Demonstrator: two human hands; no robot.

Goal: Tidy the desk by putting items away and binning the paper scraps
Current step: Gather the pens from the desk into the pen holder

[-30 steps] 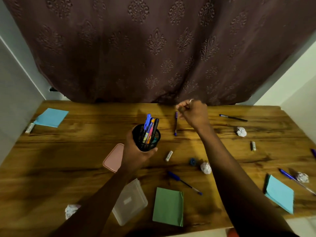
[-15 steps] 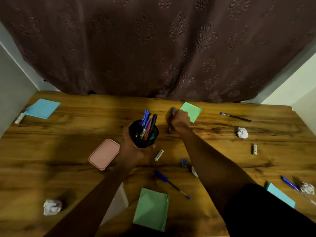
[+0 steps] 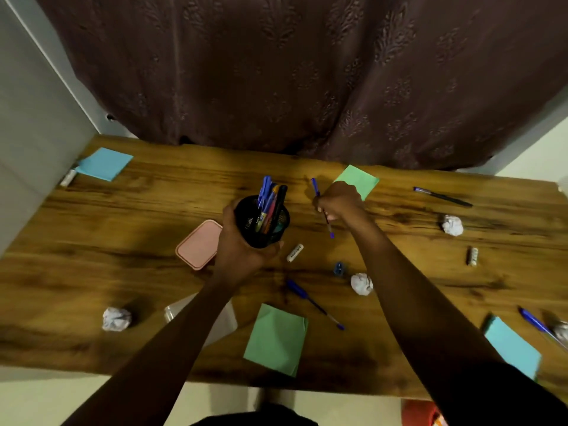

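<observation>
Head view: the blue pen [image 3: 314, 186] looks light, stiff and slim. Its smooth barrel would probably roll or slip, so mid-barrel is the sensible hold. At frame centre the right hand [image 3: 339, 201] has its fingers curled round exactly that part, and both ends of the pen stick out of the fist. Just left of it, not touching, the left hand [image 3: 242, 253] wraps round the black mesh pen cup [image 3: 261, 222], already holding several pens, over the wooden desk [image 3: 92, 241].
</observation>
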